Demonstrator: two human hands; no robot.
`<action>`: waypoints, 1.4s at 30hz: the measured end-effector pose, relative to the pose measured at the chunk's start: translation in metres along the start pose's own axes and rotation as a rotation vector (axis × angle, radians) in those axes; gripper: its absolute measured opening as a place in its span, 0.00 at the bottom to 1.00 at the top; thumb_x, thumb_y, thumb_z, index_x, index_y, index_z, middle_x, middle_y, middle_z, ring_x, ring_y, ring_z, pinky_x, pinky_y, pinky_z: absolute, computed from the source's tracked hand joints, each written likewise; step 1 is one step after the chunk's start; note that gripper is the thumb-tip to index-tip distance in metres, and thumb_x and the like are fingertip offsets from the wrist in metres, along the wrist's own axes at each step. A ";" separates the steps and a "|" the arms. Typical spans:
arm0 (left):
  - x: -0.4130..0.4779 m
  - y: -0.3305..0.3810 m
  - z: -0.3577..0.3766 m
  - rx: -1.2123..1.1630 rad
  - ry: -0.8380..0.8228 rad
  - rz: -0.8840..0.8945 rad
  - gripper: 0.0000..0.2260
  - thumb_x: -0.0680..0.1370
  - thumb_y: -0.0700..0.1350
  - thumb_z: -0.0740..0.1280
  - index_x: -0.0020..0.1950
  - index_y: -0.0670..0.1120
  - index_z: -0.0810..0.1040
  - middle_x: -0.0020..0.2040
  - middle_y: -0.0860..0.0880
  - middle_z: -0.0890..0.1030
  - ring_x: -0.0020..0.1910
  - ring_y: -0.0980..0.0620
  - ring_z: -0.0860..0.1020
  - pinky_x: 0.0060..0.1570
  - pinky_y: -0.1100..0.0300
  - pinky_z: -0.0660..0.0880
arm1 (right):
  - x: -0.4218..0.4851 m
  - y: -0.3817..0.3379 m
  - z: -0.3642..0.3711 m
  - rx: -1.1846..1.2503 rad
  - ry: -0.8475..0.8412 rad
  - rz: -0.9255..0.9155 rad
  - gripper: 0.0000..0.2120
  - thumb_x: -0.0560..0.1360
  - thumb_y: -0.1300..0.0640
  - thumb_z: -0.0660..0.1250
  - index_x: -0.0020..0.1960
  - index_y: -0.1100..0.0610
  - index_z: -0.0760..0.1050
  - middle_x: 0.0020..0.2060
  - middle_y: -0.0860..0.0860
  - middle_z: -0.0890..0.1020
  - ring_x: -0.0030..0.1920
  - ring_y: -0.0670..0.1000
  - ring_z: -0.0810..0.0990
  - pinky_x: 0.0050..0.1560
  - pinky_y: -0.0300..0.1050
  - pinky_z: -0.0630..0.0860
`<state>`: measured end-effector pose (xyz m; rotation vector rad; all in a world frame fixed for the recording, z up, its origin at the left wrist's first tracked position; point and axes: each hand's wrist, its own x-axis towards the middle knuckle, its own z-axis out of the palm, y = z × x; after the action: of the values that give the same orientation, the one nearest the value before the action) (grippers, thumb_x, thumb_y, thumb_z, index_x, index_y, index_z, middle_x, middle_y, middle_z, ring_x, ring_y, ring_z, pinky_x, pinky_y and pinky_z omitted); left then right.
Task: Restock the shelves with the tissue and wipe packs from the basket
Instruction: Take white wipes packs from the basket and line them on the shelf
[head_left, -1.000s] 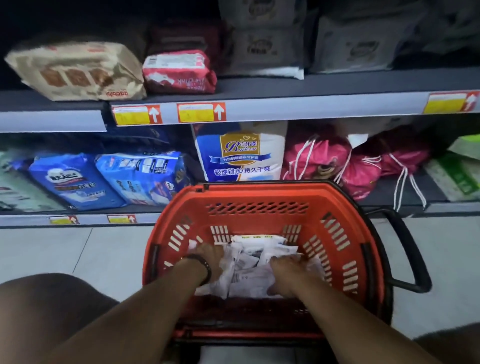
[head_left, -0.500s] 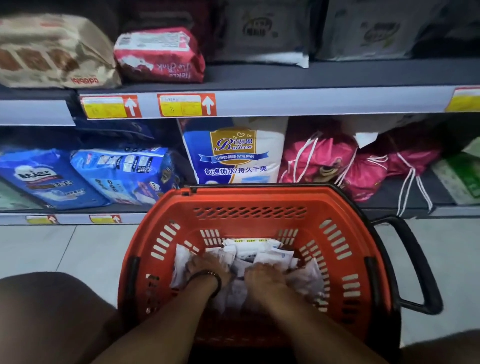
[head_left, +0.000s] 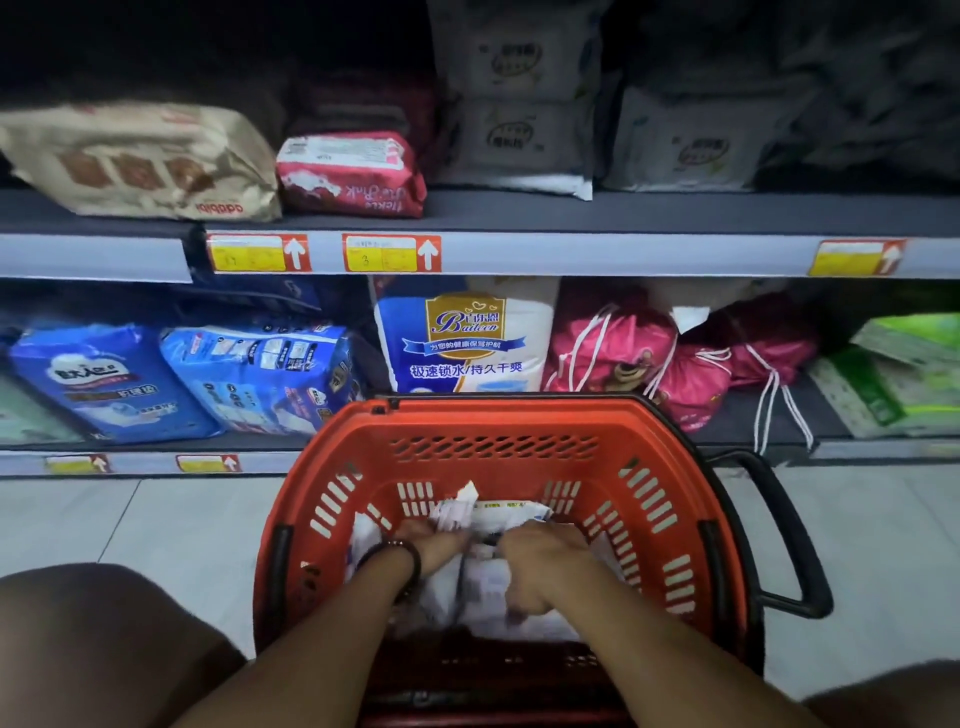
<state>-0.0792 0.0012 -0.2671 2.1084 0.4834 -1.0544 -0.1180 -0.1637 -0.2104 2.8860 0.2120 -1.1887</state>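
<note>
Fronting basket (head_left: 498, 431): blue-white pack (head_left: 462, 338), pink bags (head_left: 613, 348).

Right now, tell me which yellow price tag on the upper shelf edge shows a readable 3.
The middle price tag, below the red pack; the tags left and far right show no clear digit.

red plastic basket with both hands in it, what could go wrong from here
1. Both hands, left and right, dig into one loose heap of white tissue packs; lifting several at once could drop some back or onto the floor.
2. The red plastic basket sits close against the lower shelf, so packs pulled up could knock the tall blue-and-white pack.
</note>
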 end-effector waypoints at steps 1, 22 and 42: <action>-0.009 0.008 -0.008 -0.044 -0.036 -0.011 0.45 0.67 0.67 0.74 0.77 0.44 0.70 0.74 0.42 0.74 0.70 0.40 0.76 0.63 0.53 0.76 | -0.006 0.005 -0.009 0.024 0.012 0.032 0.31 0.73 0.43 0.78 0.72 0.53 0.75 0.70 0.54 0.79 0.69 0.58 0.79 0.64 0.53 0.76; -0.167 0.115 -0.133 -0.701 -0.036 0.325 0.18 0.82 0.49 0.61 0.64 0.39 0.81 0.54 0.35 0.86 0.48 0.37 0.85 0.53 0.44 0.80 | -0.137 0.040 -0.137 0.393 0.840 0.227 0.19 0.78 0.35 0.67 0.63 0.45 0.76 0.52 0.47 0.85 0.54 0.56 0.84 0.47 0.49 0.77; -0.179 0.140 -0.093 -1.152 -0.150 0.608 0.17 0.81 0.51 0.67 0.66 0.43 0.80 0.56 0.37 0.86 0.54 0.35 0.86 0.50 0.36 0.82 | -0.121 0.034 -0.141 1.088 1.070 -0.205 0.30 0.63 0.38 0.77 0.64 0.41 0.77 0.61 0.38 0.79 0.64 0.42 0.79 0.66 0.46 0.75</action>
<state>-0.0521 -0.0264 -0.0244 1.0107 0.2350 -0.3771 -0.1001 -0.2031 -0.0265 4.1648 -0.2442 0.6881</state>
